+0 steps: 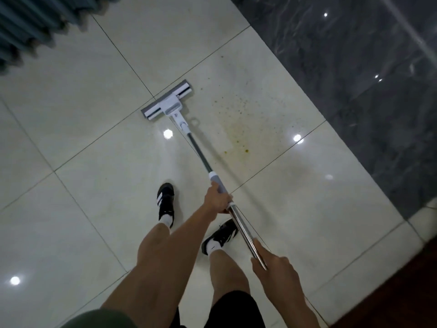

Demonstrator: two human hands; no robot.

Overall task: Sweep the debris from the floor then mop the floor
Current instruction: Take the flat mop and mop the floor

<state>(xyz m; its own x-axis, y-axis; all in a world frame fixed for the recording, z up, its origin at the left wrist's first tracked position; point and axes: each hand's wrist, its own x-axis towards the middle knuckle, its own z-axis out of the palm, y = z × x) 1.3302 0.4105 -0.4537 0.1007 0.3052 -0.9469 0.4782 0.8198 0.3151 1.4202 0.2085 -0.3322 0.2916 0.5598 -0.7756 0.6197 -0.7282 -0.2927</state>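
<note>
A flat mop with a white and grey head [167, 100] lies on the glossy cream tiled floor [82, 143]. Its pole [201, 155] slants down to me. My left hand [217, 200] grips the pole just below the grey collar. My right hand [275, 268] holds the shiny metal end of the pole, lower right. A yellowish stain with scattered brown specks [236, 129] marks the tile to the right of the mop head, apart from it.
A dark marble wall [354, 79] runs along the right. A teal ribbed panel [28, 22] stands at the top left. Dark red-brown flooring [402, 292] lies at the lower right. My black shoes [166, 201] stand on the tiles.
</note>
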